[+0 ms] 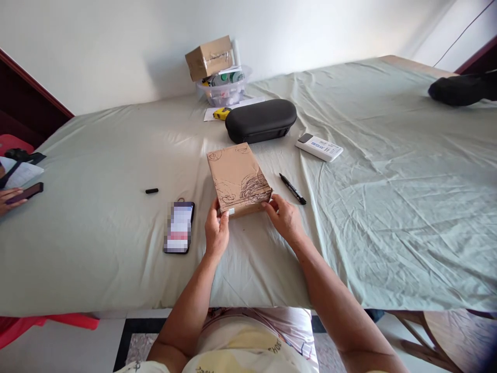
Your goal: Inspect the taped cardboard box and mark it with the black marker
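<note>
A brown cardboard parcel [237,177] with black scribbles on its top lies flat on the green-grey table cloth [116,155]. My left hand [216,232] grips its near left corner, fingers curled against the box. My right hand [283,217] holds the near right corner, thumb and fingers pinching the edge. A black marker [292,188] lies uncapped just right of the parcel. Its small black cap [151,190] rests apart to the left. A phone [179,227] with a lit screen lies left of my left hand.
Behind the parcel sit a black zip case [260,120], a white remote [319,147], a yellow tape measure [222,113] and a clear tub [223,90] with another taped box [208,57] on top. Another person's hand [8,199] with a phone shows at far left. A dark object [460,88] lies far right.
</note>
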{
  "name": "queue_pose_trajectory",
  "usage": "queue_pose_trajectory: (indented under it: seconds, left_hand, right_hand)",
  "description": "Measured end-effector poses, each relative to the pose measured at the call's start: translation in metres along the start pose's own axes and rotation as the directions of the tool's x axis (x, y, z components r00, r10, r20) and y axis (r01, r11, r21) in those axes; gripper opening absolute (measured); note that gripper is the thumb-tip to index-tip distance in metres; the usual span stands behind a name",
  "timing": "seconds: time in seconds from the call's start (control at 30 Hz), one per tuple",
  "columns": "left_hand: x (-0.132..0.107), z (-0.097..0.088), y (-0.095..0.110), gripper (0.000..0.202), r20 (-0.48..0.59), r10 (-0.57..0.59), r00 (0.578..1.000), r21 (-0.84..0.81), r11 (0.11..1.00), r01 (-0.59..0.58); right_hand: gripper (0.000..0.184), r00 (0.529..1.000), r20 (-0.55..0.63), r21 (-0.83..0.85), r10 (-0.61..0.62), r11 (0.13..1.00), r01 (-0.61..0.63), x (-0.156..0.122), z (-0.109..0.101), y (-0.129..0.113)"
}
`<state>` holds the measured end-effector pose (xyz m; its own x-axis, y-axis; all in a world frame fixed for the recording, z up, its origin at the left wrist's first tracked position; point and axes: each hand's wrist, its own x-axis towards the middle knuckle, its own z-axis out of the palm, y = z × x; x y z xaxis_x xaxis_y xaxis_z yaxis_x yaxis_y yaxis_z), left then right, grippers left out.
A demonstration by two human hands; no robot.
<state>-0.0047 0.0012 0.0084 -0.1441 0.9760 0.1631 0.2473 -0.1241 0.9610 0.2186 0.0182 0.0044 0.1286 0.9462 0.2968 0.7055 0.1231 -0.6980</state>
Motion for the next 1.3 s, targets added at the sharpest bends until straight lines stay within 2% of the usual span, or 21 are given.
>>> queue_pose_trajectory:
  seconds: [0.17,0.27,0.37,0.47,0.57,0.63,0.73,0.83,0.9,1.07,1.2,1.3]
  left_hand:
    - [0.001,0.001,0.000,0.060,-0.026,-0.010,1.000,-0.048,0.999,0.009]
    - [0.002,0.000,-0.001,0.062,-0.024,-0.014,1.000,-0.112,0.994,0.011]
    - [0.001,-0.001,0.000,0.066,-0.014,0.035,0.999,-0.035,0.999,-0.036]
    - [-0.002,0.001,0.001,0.088,-0.016,0.123,0.992,0.083,0.989,-0.122]
    - [-0.006,0.006,-0.001,0.111,-0.016,0.132,0.991,0.140,0.982,-0.129]
    - [-0.008,0.010,-0.003,0.114,-0.042,0.140,0.989,0.184,0.974,-0.130]
    - [-0.010,0.014,-0.006,0.104,-0.103,0.180,0.978,0.224,0.962,-0.153]
    - [-0.010,0.015,-0.007,0.092,-0.134,0.172,0.976,0.224,0.965,-0.139]
    - [-0.009,0.013,-0.007,0.091,-0.138,0.141,0.980,0.211,0.971,-0.110]
    - [-0.003,0.007,-0.010,0.096,-0.107,0.046,0.993,0.095,0.995,-0.036]
    - [0.000,0.004,-0.008,0.093,-0.125,0.043,0.991,0.012,0.999,-0.042]
    - [-0.001,0.003,-0.005,0.086,-0.148,0.066,0.987,-0.048,0.996,-0.074]
  right_hand:
    - [0.018,0.993,0.090,-0.217,-0.076,0.972,0.095,-0.002,0.003,0.004]
    - [0.016,0.993,0.101,-0.178,-0.053,0.982,0.070,-0.002,0.003,0.003]
    - [0.018,0.993,0.105,-0.062,-0.045,0.997,0.051,-0.003,0.005,0.000]
    - [0.028,0.994,0.093,0.018,-0.060,0.998,0.058,-0.007,0.012,-0.003]
    - [0.051,0.999,0.016,0.050,-0.036,0.998,0.035,-0.013,0.023,-0.007]
    - [0.064,0.999,-0.045,0.055,-0.013,0.998,0.016,-0.016,0.030,-0.009]
    - [0.068,0.997,-0.073,0.088,0.017,0.996,-0.010,-0.018,0.034,-0.009]
    - [0.064,0.998,-0.010,0.140,0.061,0.988,-0.059,-0.016,0.032,-0.008]
    - [0.057,0.997,0.041,0.174,0.068,0.982,-0.074,-0.013,0.027,-0.008]
    - [0.033,0.995,0.102,0.211,-0.006,0.977,-0.016,-0.008,0.017,-0.010]
    - [0.018,0.988,0.153,0.162,-0.037,0.987,0.012,-0.010,0.016,-0.009]
    - [0.016,0.983,0.169,0.147,-0.077,0.988,0.052,-0.011,0.016,-0.009]
